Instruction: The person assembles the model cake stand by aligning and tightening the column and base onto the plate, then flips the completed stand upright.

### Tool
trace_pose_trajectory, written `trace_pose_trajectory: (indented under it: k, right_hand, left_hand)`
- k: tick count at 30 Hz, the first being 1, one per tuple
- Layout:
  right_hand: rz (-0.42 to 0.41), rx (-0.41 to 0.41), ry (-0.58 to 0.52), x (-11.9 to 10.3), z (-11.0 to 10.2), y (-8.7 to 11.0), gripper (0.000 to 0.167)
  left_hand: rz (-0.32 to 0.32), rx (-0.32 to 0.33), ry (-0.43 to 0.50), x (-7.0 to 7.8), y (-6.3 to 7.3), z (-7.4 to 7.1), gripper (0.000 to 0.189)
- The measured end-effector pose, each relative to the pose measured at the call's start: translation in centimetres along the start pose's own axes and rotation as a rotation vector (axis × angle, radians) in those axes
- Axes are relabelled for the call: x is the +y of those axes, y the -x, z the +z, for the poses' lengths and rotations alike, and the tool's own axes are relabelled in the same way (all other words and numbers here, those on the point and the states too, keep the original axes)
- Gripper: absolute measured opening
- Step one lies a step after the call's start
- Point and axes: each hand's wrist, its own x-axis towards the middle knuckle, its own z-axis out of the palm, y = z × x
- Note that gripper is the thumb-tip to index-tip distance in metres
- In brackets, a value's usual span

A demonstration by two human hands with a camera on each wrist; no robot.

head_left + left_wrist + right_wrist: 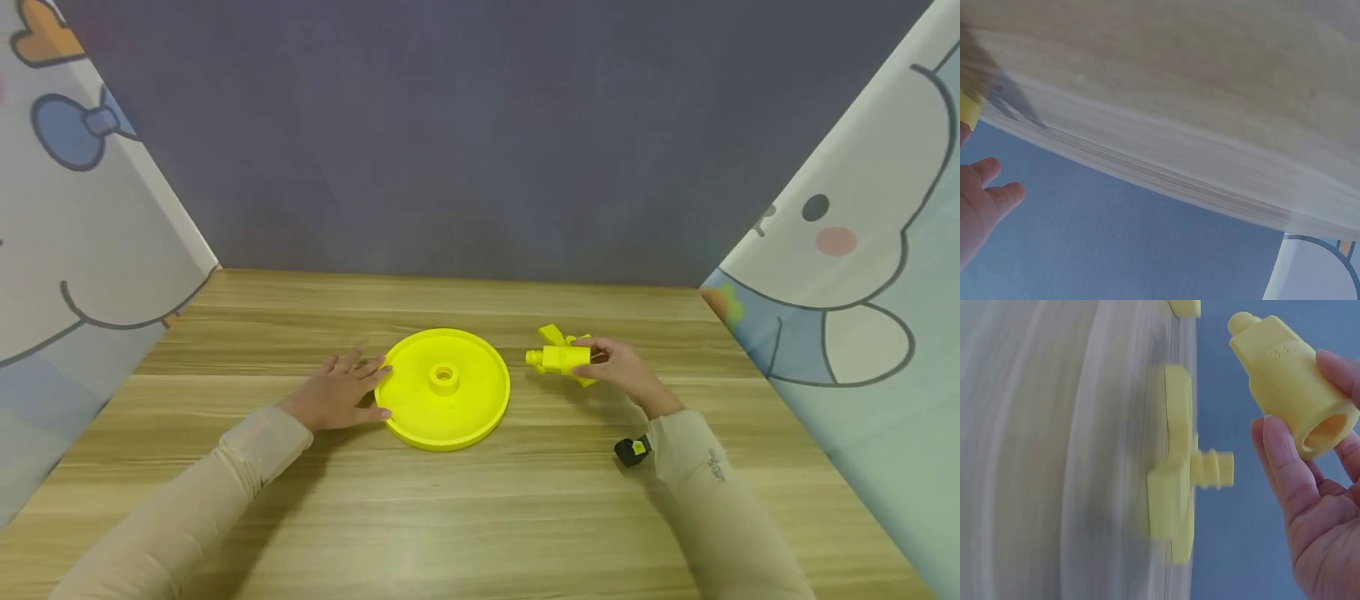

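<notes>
Spread on the left rim of a round yellow dish-like disc [476, 408] is my left hand [337, 396], thumb and fingertips at its edge. The disc lies on the table with a raised hollow socket [444, 382] at its centre. My right hand [622, 368] pinches a yellow hollow connector [1294, 384] between thumb and fingers. One end of the connector is an open round hole; the other narrows to a small tip. Behind it lies a yellow flat-armed piece [1179, 500] with a ribbed stub standing up, partly covered by the connector in the head view.
The wooden table [450, 525] ends at a dark grey back wall [465, 150]. Cartoon-printed panels [862, 275] stand on both sides. A small black device [632, 451] with a yellow patch sits at the right cuff.
</notes>
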Motion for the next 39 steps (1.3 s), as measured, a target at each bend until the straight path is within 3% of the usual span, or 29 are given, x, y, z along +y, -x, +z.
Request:
trace_pose_trajectory:
  k: [13,21,28,35,39]
  right_hand:
    - [-0.034,-0.108,-0.044,-2.0,3.4,-2.3,0.055]
    - [-0.117,-0.136,-0.057,-3.7,4.9,-2.9,0.048]
    - [-0.139,-0.203,-0.027,-5.6,6.3,-3.7,0.049]
    - [-0.213,-0.204,0.052,-6.5,7.8,-4.2,0.045]
    - [-0.223,-0.129,0.100,-7.3,8.6,-3.7,0.045]
  left_hand:
    - [-0.009,-0.013,0.010,0.2,0.0,0.2,0.080]
    - [0.021,0.025,0.022,0.4,-0.1,-0.1,0.080]
    - [0.004,-0.001,0.018,0.4,0.1,-0.3,0.078]
    - [-0.001,-0.010,0.019,0.4,0.2,-0.4,0.076]
    - [-0.005,-0.014,0.014,0.2,0.2,-0.2,0.077]
